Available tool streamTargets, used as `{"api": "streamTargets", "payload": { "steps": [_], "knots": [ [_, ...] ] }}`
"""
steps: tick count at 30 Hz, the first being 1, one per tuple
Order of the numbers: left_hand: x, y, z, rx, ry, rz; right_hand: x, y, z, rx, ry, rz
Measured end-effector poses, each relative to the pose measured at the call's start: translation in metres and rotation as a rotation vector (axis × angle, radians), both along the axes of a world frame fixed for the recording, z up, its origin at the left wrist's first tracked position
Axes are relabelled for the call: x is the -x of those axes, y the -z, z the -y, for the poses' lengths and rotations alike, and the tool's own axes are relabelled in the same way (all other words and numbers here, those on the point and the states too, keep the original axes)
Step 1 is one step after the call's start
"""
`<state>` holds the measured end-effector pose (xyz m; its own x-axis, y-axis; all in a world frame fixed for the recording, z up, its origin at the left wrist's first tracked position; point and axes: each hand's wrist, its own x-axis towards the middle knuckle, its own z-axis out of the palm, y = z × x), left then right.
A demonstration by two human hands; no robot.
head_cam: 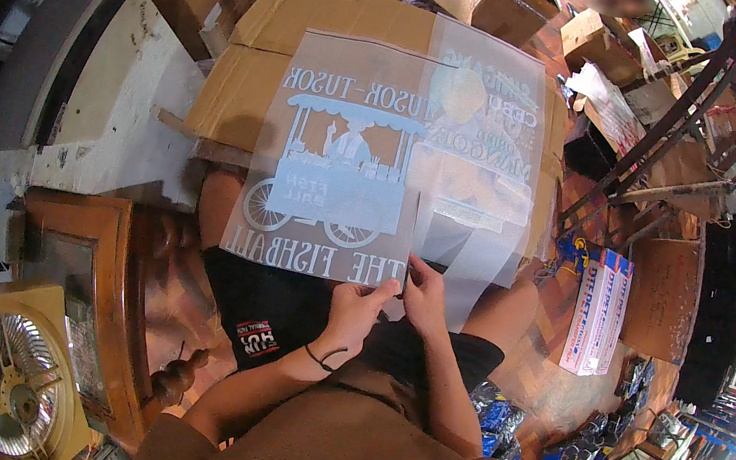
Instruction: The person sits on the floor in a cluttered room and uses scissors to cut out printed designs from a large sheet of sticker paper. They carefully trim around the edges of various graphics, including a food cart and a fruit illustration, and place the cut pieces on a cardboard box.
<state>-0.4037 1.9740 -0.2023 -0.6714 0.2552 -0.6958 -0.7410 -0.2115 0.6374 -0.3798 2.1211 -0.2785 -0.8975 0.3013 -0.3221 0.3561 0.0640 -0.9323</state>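
Note:
A translucent film sheet (336,204) lies over my lap and a cardboard box, bearing a mirrored pale-blue print of a food cart with lettering. My left hand (357,310) pinches its lower right corner between thumb and fingers. Close beside it, my right hand (425,298) is curled at the sheet's right edge, around a small dark object (400,295) mostly hidden by the fingers. To the right, partly under the first sheet, is a second printed film sheet (526,111) with mirrored lettering and a mango-like picture. Its lower part hangs between my knees.
The flattened-looking top of the cardboard box (240,88) carries the sheets. A yellow box fan (22,379) and a wooden cabinet (112,293) stand at left. Printed long cartons (596,311) and packaged goods (497,417) lie on the floor at right, near a metal frame (671,131).

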Motion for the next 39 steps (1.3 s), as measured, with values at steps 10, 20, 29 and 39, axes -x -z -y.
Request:
{"api": "streamTargets", "payload": {
  "steps": [10,20,29,39],
  "knots": [
    [-0.002,0.0,0.006,-0.03,0.044,0.036,0.034,0.013,-0.009,-0.177,0.03,-0.085],
    [-0.008,-0.002,0.008,-0.025,0.045,0.028,0.063,0.013,-0.031,-0.069,0.055,0.0],
    [-0.011,-0.008,0.012,-0.015,0.083,0.049,0.087,0.004,-0.04,0.061,0.003,0.003],
    [-0.011,-0.016,0.015,-0.048,0.076,0.028,0.103,-0.001,-0.047,0.02,0.047,-0.017]
  ]
}}
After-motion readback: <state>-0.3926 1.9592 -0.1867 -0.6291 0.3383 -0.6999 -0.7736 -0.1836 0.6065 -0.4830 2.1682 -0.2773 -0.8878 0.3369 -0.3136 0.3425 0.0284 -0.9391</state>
